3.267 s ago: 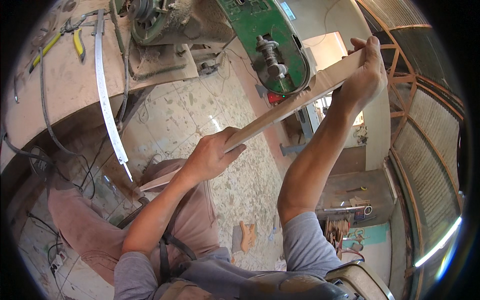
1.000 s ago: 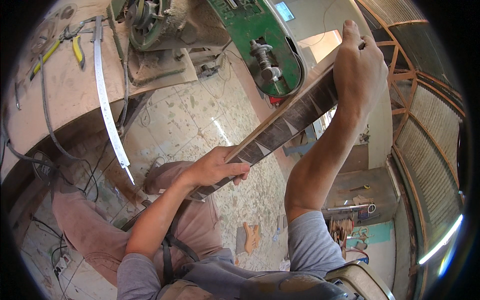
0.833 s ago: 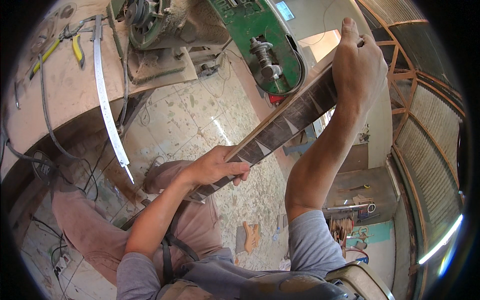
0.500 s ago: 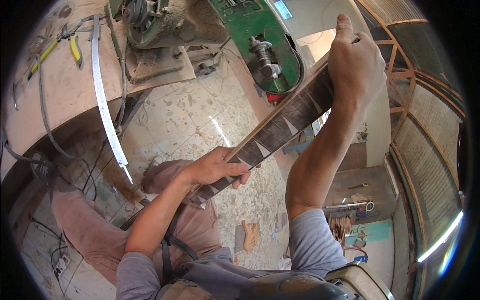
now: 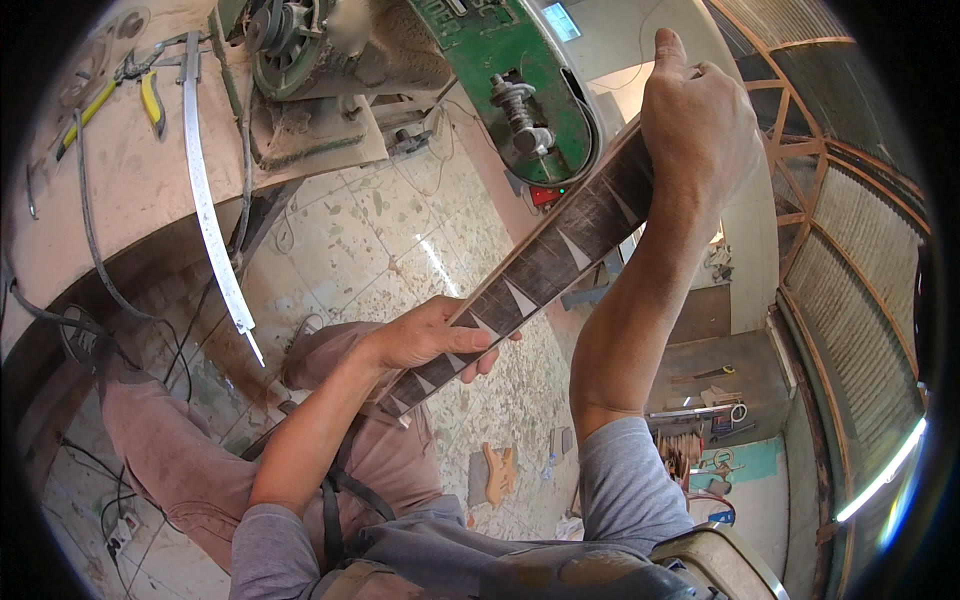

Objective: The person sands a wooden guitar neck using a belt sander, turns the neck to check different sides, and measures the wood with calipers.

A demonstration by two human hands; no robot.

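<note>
A guitar neck (image 5: 545, 260) with a dark fretboard and pale triangular inlays slants from my lap up to the right. Near its lower end my left hand (image 5: 435, 338) is closed round it, thumb across the fretboard and fingertips showing at the far edge. At the upper end my right hand (image 5: 697, 130) grips it, its thumb pointing up; the fingers beneath are partly hidden. The neck's upper part lies against or very close to the rounded end of a green belt sander (image 5: 560, 140); I cannot tell whether they touch.
On the workbench (image 5: 130, 220) at the left lie yellow-handled pliers (image 5: 152, 103) and a long metal ruler (image 5: 205, 200). A dusty motor (image 5: 290, 45) stands behind. Cables hang off the bench edge. Wood pieces (image 5: 497, 474) lie on the floor by my legs.
The upper end of the neck and my right hand have shifted slightly left. The fretboard faces me a little more. My left hand has barely moved.
</note>
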